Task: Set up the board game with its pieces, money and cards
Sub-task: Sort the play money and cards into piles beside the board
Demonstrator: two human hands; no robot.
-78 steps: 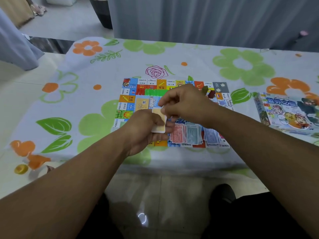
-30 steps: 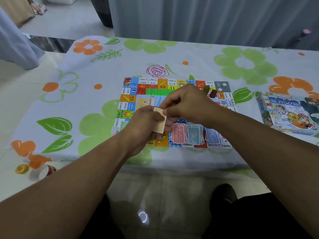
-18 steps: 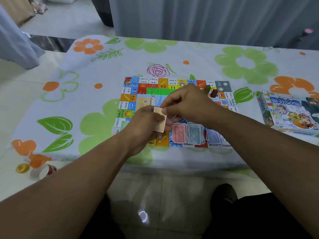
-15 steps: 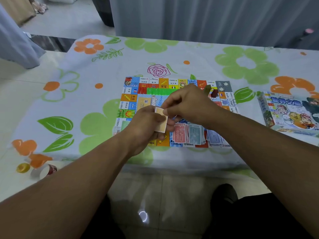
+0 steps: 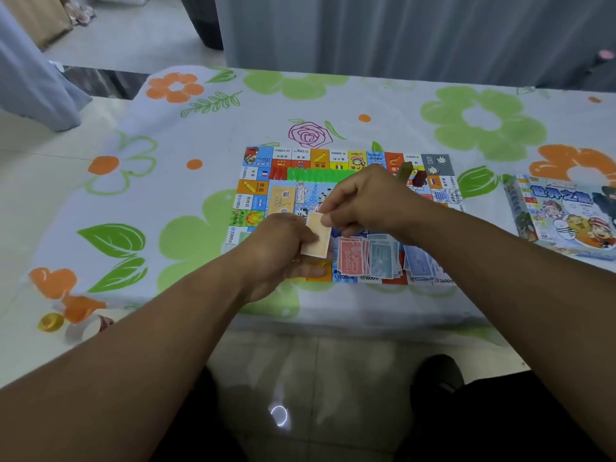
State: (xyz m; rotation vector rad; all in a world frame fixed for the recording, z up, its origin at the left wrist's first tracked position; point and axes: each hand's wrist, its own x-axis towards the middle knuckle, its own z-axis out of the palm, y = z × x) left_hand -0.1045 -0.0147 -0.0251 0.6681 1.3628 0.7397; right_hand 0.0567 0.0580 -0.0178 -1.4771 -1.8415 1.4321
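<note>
Left hand (image 5: 283,251), right hand (image 5: 366,201): fingers (image 5: 336,208) tight on one orange card stack (image 5: 317,241); perhaps three banknote piles (image 5: 380,255).

just one cam here, a wide-angle worn on the head, facing forward and down at the counter with the white flower-print cloth (image 5: 166,135); the colourful rectangular paper game board (image 5: 253,188) sits close and centred, grey curtains (image 5: 400,35) along the top edge

The left hand (image 5: 280,251) and right hand (image 5: 363,201) are bare, as are both forearms (image 5: 150,345). Dark clothing (image 5: 466,428) (black, seemingly trousers) covers the lap.
</note>
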